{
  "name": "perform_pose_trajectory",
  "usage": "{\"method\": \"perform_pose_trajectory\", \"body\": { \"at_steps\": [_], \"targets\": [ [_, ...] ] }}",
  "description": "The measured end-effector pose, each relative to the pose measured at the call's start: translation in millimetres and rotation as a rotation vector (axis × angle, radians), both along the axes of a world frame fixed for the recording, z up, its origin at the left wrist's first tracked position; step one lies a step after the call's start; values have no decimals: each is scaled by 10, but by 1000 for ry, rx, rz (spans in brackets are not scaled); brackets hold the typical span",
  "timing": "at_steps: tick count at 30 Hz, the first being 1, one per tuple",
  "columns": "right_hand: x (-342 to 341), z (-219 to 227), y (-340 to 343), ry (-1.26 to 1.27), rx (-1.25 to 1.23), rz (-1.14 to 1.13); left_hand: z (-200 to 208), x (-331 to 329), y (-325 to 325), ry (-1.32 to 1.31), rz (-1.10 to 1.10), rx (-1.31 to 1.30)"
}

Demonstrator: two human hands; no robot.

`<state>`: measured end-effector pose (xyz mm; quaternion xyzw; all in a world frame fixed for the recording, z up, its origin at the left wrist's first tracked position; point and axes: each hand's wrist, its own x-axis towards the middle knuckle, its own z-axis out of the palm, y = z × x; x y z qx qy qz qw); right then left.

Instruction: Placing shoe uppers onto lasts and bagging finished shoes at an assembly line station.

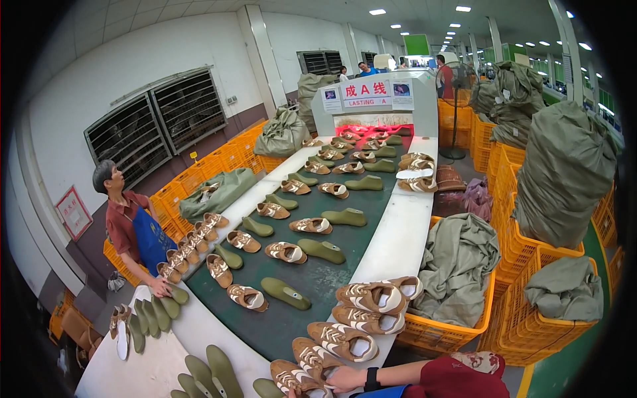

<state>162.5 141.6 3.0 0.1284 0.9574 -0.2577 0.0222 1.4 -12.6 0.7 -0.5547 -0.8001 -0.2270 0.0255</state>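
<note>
At the lower edge my right hand (346, 379), with a black band at the wrist, is closed at the opening of a brown sneaker (312, 356) with cream stripes. Its fingertips are partly hidden by the shoe. Of my left hand (292, 393) only a sliver shows, beside the nearest sneaker (295, 379); its fingers are out of sight. Several matching sneakers (342, 340) stand in a row on the white right-hand ledge (381, 255). Green shoe lasts (222, 371) stand on the white surface to my left, and another last (267, 388) lies close to my left hand.
A dark green conveyor belt (255, 328) carries sneakers and lasts in rows from a machine (378, 99). Across it, a co-worker in a blue apron (151, 233) touches lasts at the left ledge. Orange crates (434, 331) with grey-green sacks (458, 265) line the right.
</note>
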Motion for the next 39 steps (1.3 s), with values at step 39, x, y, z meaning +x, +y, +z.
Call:
{"method": "perform_pose_trajectory", "body": {
  "at_steps": [39],
  "targets": [
    [-77, -55, 51, -67, -38, -28, -9, -28, 15, 13, -1, 14]
  ]
}}
